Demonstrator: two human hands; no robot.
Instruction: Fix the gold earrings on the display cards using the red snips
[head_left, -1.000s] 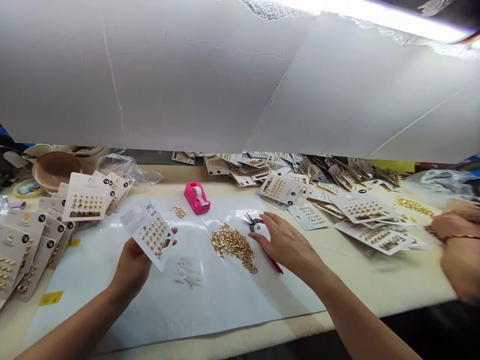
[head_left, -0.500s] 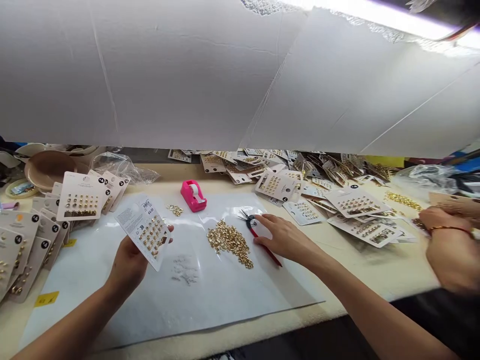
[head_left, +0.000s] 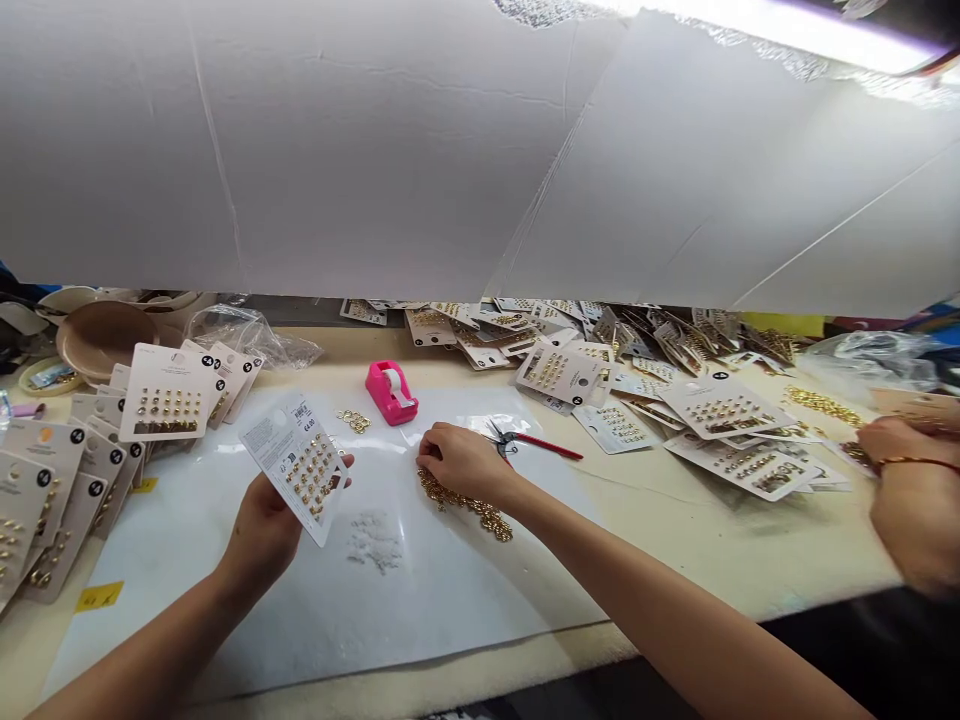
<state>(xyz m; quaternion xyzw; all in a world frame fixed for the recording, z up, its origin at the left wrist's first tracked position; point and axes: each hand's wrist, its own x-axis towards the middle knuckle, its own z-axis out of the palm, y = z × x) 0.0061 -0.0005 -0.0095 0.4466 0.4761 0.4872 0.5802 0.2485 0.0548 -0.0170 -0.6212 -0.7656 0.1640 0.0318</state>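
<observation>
My left hand (head_left: 264,535) is closed on the lower edge of an earring card (head_left: 294,462), held tilted above the white sheet. The card's printed side with a price label faces me, and rows of small gold pieces stand on it. My right hand (head_left: 463,460) is at the far edge of a pile of small gold pieces (head_left: 480,518), fingers bent and pressed together. Whatever is between those fingertips is hidden. Just beyond that hand lie red-handled pliers (head_left: 547,445). Small clear pieces (head_left: 375,542) are spread between my hands.
A pink tape dispenser (head_left: 391,393) stands behind a few gold rings (head_left: 352,421). Earring cards (head_left: 169,392) are stacked at left, and more cards (head_left: 724,405) are heaped at right. Another person's hand (head_left: 911,480) is at the far right. A white panel (head_left: 390,150) hangs above the table.
My right hand has left the pliers and moved left to the gold pile. The pliers now lie farther back and turned, with handles pointing right. My left hand still holds the card.
</observation>
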